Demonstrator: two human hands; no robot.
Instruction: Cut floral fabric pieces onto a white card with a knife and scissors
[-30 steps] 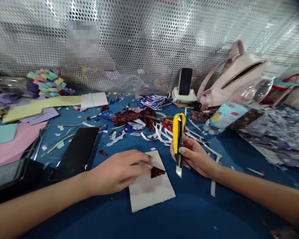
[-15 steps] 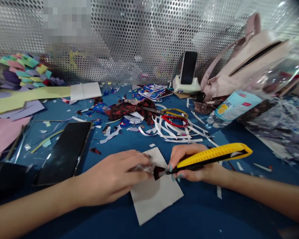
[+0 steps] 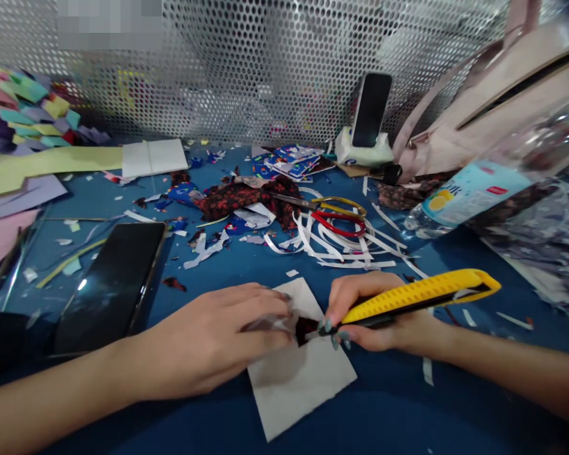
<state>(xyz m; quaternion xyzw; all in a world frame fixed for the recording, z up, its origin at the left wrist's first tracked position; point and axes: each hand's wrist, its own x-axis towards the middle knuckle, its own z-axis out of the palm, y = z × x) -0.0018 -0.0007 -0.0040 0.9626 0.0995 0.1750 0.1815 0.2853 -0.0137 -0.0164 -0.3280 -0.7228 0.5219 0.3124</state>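
A yellow utility knife is gripped in my right hand, its blade end pointing left at a small dark red patterned piece. That piece lies over a white card, which rests at an angle on the blue table. My left hand pinches a thin greyish crumpled piece beside the dark one, with its fingers above the card. The fingertips of both hands are close together but apart.
A black phone lies at the left. Beyond the card are scissors, white paper strips and dark patterned scraps. A bottle, a bag and an upright phone stand farther back.
The camera view has shifted slightly, so the background sits higher. The knife's blade end and my right hand appear slightly farther right; both hands keep their hold.
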